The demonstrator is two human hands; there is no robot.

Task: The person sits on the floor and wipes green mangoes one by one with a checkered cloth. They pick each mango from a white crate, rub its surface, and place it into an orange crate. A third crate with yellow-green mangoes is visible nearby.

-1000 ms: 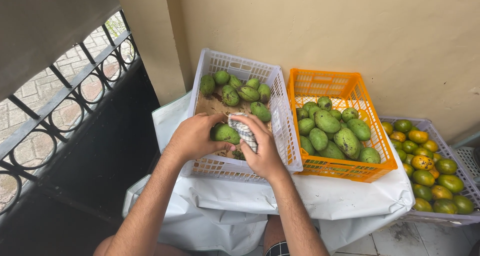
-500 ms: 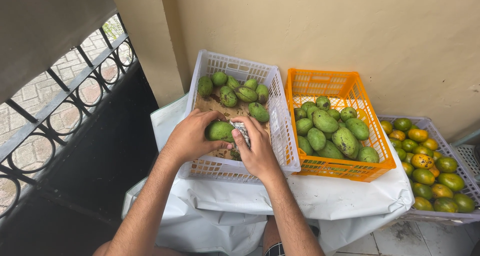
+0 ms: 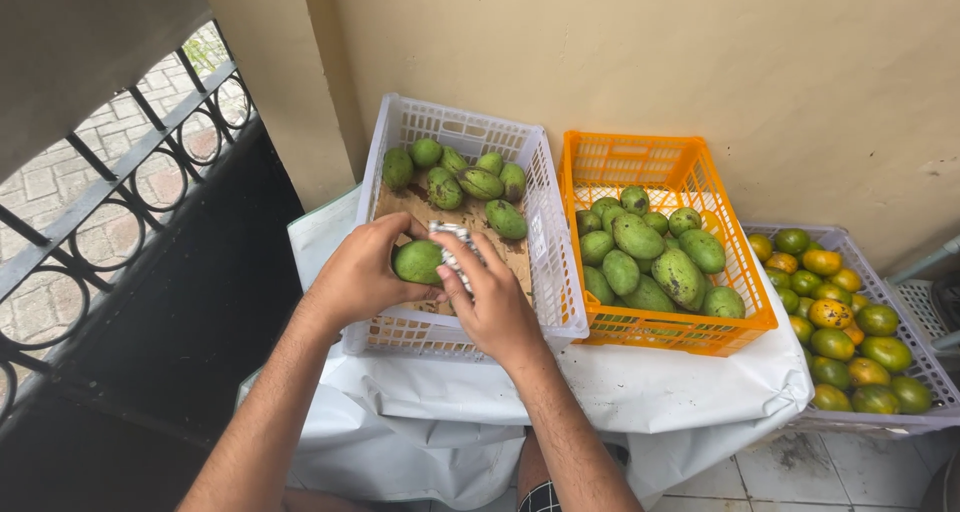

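Beige plaster wall backs the scene in the head view, with a black iron railing (image 3: 120,182) at the left and tiled floor at the lower right. Three crates sit side by side on a white sheet (image 3: 660,392). Over the white crate (image 3: 555,272), the left hand (image 3: 360,277) grasps a green mango (image 3: 418,262), while the right hand (image 3: 495,307) pinches a pale mesh sleeve (image 3: 455,247) against the fruit's side. The wrapping looks barely begun, since most of the skin shows bare. At the far end of the same crate lie several unwrapped mangoes (image 3: 480,182). More fill the orange crate (image 3: 670,332), and mixed green and orange fruit fills the grey crate (image 3: 900,302) beyond.
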